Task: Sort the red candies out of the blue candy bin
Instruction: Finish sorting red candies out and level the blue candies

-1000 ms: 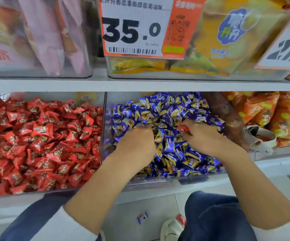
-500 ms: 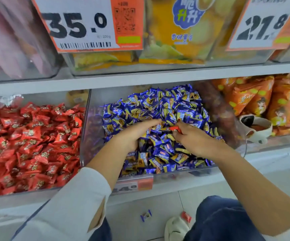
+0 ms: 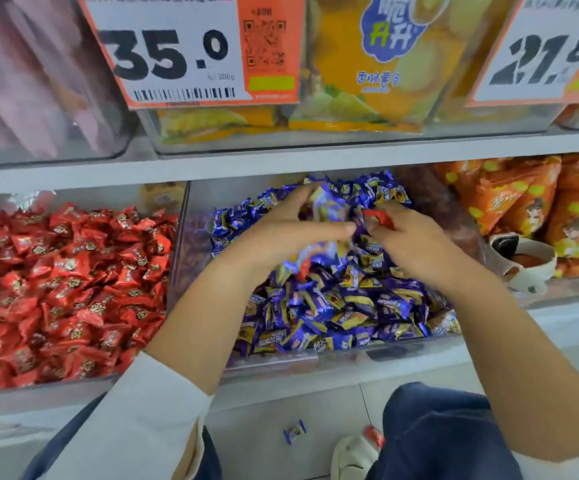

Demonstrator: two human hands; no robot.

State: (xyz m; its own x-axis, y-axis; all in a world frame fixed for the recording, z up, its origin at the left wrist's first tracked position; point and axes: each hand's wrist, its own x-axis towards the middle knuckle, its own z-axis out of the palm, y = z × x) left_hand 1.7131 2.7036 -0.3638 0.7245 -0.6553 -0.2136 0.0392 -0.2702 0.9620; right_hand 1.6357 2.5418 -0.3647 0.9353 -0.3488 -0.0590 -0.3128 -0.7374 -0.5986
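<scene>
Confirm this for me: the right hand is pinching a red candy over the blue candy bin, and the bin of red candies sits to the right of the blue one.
One detail is wrong. The head view shows the bin of red candies to the left of the blue candy bin, not the right. The rest holds: the right hand pinches a red candy over the blue candy bin.

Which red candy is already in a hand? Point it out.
The red candy pinched at the right hand's fingertips, above the blue candy bin. Another red piece lies loose among the blue candies below the left hand; one more lies on the floor.
</scene>
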